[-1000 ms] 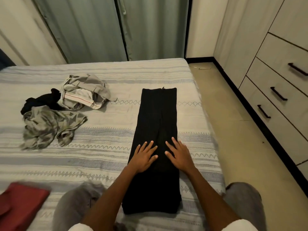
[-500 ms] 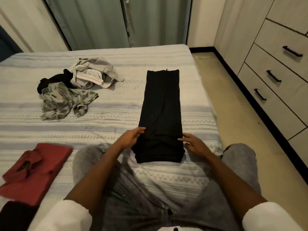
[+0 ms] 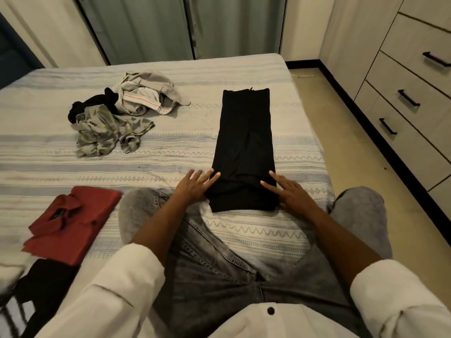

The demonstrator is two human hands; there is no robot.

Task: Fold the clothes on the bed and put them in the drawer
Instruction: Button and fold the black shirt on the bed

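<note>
- Head view: the long black folded garment (image 3: pixel 245 152) lies lengthwise on the striped grey-and-white bedspread (image 3: pixel 170 147), its near end doubled over into a thicker band between the two hands.
- The left hand (image 3: pixel 195 185) lies flat with fingers straight and spread, fingertips on the left edge of that near fold; it grasps nothing.
- The right hand (image 3: pixel 290 191) mirrors it on the right edge, fingers straight and pressing down, also grasping nothing (both look set to flatten the fold so it keeps a crease, as I judge it).
- Left of the left hand and nearer the person, a folded red collared shirt (image 3: pixel 73 223) sits on the bedspread, probably parked there as finished work.
- Well beyond the left hand lies a loose heap of unfolded grey, patterned and black clothes (image 3: pixel 122 115), still waiting.
- Right of the right hand, across the floor, stand the pale drawers with dark bar handles (image 3: pixel 410 98), all closed.
- Against the picture half a second earlier: the hands were then curled at the garment's sides, gripping its near end; now they are spread flat on it, and the near end shows the doubled-over fold.
- A second ago both palms lay flat further up the cloth, which then reached much nearer the person.
</note>
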